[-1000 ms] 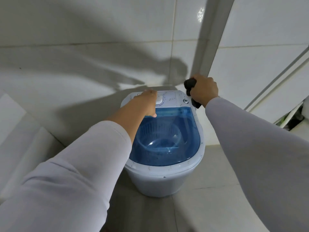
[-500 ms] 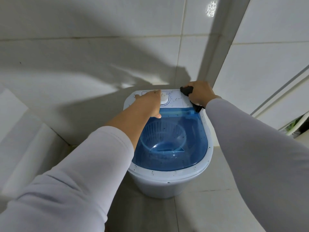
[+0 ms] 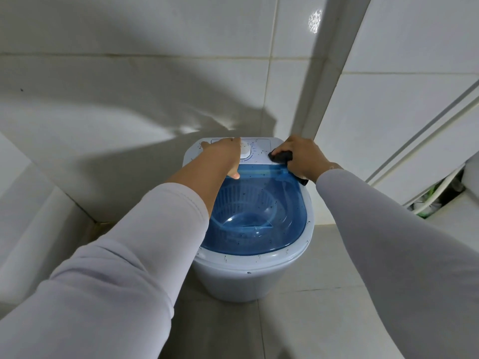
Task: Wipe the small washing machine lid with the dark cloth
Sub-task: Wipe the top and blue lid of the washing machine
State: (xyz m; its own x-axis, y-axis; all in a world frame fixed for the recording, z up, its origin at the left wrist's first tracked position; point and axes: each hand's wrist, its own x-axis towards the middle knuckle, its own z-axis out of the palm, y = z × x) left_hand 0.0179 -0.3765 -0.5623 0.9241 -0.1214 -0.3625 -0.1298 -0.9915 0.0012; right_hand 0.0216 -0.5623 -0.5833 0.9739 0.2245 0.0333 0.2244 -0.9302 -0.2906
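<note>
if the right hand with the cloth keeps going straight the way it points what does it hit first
The right hand points left across the white control panel, so the dark cloth would probably meet the round dial first, then the left hand.

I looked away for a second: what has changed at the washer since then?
The right hand, gripping the dark cloth, came in from the machine's right edge onto the white control panel. The left hand stayed resting by the dial; the blue lid stayed closed.
</note>
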